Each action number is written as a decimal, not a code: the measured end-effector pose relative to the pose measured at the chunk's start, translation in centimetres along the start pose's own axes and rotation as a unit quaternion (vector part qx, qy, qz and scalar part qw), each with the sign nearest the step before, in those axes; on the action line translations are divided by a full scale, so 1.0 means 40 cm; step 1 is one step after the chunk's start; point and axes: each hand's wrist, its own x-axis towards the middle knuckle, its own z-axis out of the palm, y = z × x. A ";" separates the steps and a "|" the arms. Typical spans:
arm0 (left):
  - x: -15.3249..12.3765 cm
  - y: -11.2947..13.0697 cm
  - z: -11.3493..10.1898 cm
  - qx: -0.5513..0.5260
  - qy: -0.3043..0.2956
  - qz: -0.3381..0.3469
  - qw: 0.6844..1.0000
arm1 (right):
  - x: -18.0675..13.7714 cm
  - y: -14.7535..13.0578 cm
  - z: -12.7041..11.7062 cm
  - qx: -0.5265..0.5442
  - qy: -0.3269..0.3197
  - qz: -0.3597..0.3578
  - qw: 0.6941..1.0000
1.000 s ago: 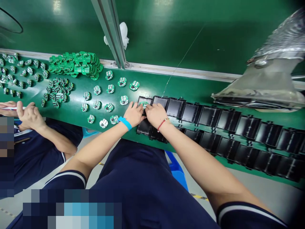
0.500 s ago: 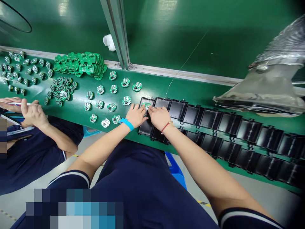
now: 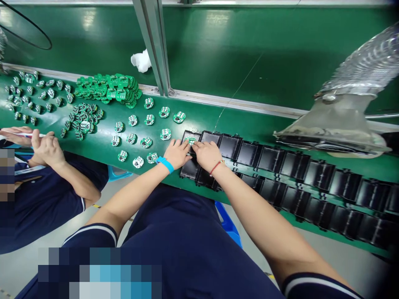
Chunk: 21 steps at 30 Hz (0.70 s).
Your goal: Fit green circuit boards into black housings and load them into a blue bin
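Observation:
A small green circuit board (image 3: 190,140) lies in the leftmost black plastic case (image 3: 187,133) of the upper row. My left hand (image 3: 177,154), with a blue wristband, has its fingertips on the board's left side, its thumb lower down over the case. From the right, my right hand (image 3: 206,155) holds the board's other edge with bent fingers. The fingers hide part of the board. Below them is another black case (image 3: 190,168) in the lower row.
Loose circuit boards (image 3: 146,142) are spread left of my hands, beside a stack of green boards (image 3: 109,88). Two rows of black cases (image 3: 271,159) run right. A fume hood (image 3: 336,120) overhangs the bench there. A co-worker's hands (image 3: 46,147) are at far left.
The view has shifted slightly. Both my hands stay at the board in the same case, with only small finger movement.

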 end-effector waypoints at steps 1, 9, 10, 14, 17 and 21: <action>-0.008 -0.005 -0.005 -0.010 0.008 0.006 1.000 | -0.007 0.001 -0.001 0.005 0.016 0.004 1.000; -0.229 -0.137 -0.065 -0.148 0.176 -0.251 0.940 | -0.090 -0.027 -0.019 0.143 0.099 0.041 0.984; -0.259 -0.144 -0.065 -0.162 0.173 -0.279 0.931 | -0.097 -0.043 -0.019 0.180 0.097 0.057 0.977; -0.318 -0.102 -0.031 -0.306 0.100 -0.338 0.884 | -0.101 -0.128 -0.002 0.430 -0.041 0.165 0.887; -0.300 -0.031 0.016 -0.494 0.031 -0.409 0.766 | -0.083 -0.183 0.019 0.544 -0.183 0.209 0.792; -0.247 0.034 0.068 -0.679 -0.006 -0.503 0.535 | -0.056 -0.198 0.018 0.443 -0.172 0.194 0.858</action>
